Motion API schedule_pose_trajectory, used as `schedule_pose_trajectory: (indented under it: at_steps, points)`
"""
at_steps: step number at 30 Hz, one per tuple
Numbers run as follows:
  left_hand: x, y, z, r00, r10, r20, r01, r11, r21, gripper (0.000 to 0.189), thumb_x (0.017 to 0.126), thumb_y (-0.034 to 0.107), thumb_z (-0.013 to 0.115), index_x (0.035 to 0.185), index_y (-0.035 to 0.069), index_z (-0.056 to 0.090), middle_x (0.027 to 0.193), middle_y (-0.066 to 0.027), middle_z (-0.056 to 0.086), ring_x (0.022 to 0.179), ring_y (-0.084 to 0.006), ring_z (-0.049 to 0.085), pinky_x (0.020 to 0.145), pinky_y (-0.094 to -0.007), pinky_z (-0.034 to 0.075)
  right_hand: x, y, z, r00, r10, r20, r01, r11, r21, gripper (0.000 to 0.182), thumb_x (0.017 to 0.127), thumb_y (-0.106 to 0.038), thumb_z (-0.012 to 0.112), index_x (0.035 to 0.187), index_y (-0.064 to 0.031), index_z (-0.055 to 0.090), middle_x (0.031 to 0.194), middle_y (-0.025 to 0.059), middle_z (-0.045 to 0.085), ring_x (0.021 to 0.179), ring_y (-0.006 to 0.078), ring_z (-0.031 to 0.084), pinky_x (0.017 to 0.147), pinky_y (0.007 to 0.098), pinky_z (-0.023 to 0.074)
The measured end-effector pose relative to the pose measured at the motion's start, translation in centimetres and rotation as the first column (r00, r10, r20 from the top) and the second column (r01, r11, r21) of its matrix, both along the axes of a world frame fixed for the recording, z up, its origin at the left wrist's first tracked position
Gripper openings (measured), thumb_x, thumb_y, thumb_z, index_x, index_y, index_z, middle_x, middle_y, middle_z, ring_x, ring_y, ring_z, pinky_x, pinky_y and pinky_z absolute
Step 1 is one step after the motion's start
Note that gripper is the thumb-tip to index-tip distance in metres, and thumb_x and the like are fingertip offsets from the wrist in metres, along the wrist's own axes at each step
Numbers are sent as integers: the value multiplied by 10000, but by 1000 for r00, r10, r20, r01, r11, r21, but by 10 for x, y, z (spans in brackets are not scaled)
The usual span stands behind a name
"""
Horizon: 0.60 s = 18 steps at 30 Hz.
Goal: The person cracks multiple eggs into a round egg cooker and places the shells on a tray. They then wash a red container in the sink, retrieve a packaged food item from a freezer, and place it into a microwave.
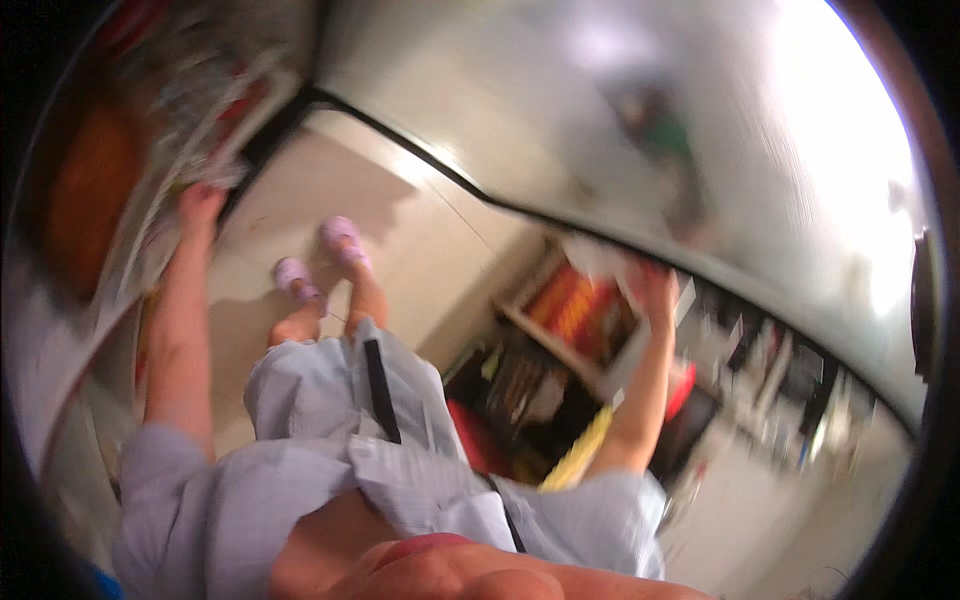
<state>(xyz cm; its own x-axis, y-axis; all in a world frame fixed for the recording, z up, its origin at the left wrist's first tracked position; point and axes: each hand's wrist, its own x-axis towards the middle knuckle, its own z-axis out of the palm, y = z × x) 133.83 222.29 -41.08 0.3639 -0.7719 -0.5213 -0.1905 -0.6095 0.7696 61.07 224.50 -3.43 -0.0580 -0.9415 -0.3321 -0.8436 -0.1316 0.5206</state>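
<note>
With the arm stretched out, my left hand (201,201) is at the left, touching or close to clear plastic packaging (225,174) by a blurred shelf or rack. My right hand (654,283) reaches out at the right, beside a whitish, see-through thing (596,256) that looks like a plastic bag. Blur hides the fingers of both hands, so a hold cannot be made out. Below and left of my right hand is an open box (555,341) with red and yellow packets in it.
A large pale glossy surface with a dark edge (450,169) crosses the upper right. Blurred goods (772,375) stand under it at the right. A yellow object (577,450) lies near my right forearm. Pale floor tiles (442,247) are around my feet in pink shoes (345,236).
</note>
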Motion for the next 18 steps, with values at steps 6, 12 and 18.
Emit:
schedule_pose_trajectory:
  at_steps: [6,12,18]
  points:
    - [79,-21,-56,-64,702,-709,-638,517,570,462,932,180,312,1357,6,262,1408,-197,238,1294,-359,232,1054,-512,232,81,-66,-1,-320,-320,892,844,331,422,434,917,-351,299,1073,22,456,1170,197,493,1126,305,419,949,473,337]
    - [67,51,-51,446,101,-889,279,928,246,164,836,265,516,802,115,574,906,-117,640,855,-267,607,740,-424,497,38,-51,-42,52,-197,979,745,660,94,136,730,-70,586,855,-35,547,785,119,614,717,236,590,599,379,493]
    - [-194,137,163,683,-674,-281,668,732,-132,241,875,111,516,1079,-9,561,966,-117,626,908,-170,595,795,-273,461,75,35,-17,414,-125,902,579,801,-154,224,731,-104,565,955,-96,563,842,136,619,795,305,585,684,388,457]
